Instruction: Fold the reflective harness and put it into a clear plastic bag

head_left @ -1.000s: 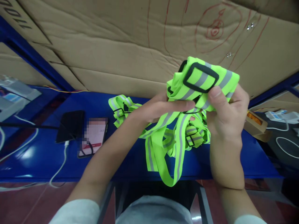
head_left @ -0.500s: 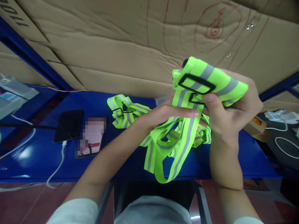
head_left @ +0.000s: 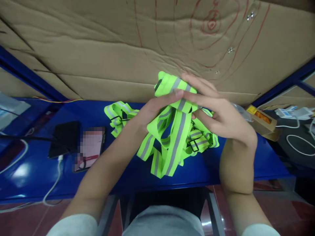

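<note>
A reflective strap harness (head_left: 178, 131), neon yellow with a grey stripe, is partly folded into a thick bundle at its top. Loose loops of it hang down in front of the blue table. From the left, my left hand (head_left: 157, 106) grips the folded bundle, its index finger lying across the front. My right hand (head_left: 219, 111) is closed around the bundle's right side, its fingertips meeting my left finger. Some of my left fingers are hidden behind the straps. More yellow reflective straps (head_left: 119, 113) with black buckles lie on the table to the left, and others (head_left: 201, 141) behind on the right.
A phone (head_left: 92, 147) and a black flat device (head_left: 64, 137) with a white cable lie on the blue table (head_left: 128, 177) at left. A small cardboard box (head_left: 264, 123) stands at right, near white adapters (head_left: 292, 113). A cardboard wall (head_left: 110, 55) rises behind.
The bundle has moved left and slightly down in the view. My right hand has shifted from pinching its buckled right end to wrapping its side; the large buckle on its front no longer shows.
</note>
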Demonstrator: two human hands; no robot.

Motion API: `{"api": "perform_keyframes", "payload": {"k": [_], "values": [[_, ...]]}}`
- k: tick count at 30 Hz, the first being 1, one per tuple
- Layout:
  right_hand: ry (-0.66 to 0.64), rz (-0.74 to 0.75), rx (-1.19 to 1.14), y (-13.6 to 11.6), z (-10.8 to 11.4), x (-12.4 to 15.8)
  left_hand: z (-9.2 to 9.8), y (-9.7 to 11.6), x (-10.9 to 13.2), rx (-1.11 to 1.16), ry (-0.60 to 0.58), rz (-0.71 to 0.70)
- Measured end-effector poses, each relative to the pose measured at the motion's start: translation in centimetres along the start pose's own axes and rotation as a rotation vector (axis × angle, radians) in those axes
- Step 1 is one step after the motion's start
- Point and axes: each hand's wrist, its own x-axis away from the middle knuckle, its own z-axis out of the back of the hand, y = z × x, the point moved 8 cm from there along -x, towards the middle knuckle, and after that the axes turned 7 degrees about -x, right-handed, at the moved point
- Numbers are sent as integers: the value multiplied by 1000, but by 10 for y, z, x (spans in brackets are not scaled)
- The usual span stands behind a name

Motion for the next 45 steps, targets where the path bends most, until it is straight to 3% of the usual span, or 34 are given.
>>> {"api": "perform_keyframes", "payload": {"k": [3,5,10,16,21,26,30,35,39,45], "values": [[53,-68,-221,11,10,3,-4,0,2,133,-97,-10],[118,-95,-330,21,16,6,0,2,4,107,-58,-38],[56,-115,-530,30,7,6,11,6,6,-1,46,-49],[342,-301,-257,43,12,3,10,-3,-6,78,-2,-34],[504,-168,13,22,11,3,14,-15,-19,187,3,4],[593,-119,263,-5,7,6,15,4,-12,200,28,-110],[686,-120,180,-7,11,7,6,16,-4,165,-72,-113],[772,-71,101,-5,14,7,-4,8,-2,113,-249,26],[798,-93,251,-10,10,8,-4,8,0,88,-252,41],[872,-23,267,-15,10,13,-10,9,3,142,-263,21]]}}
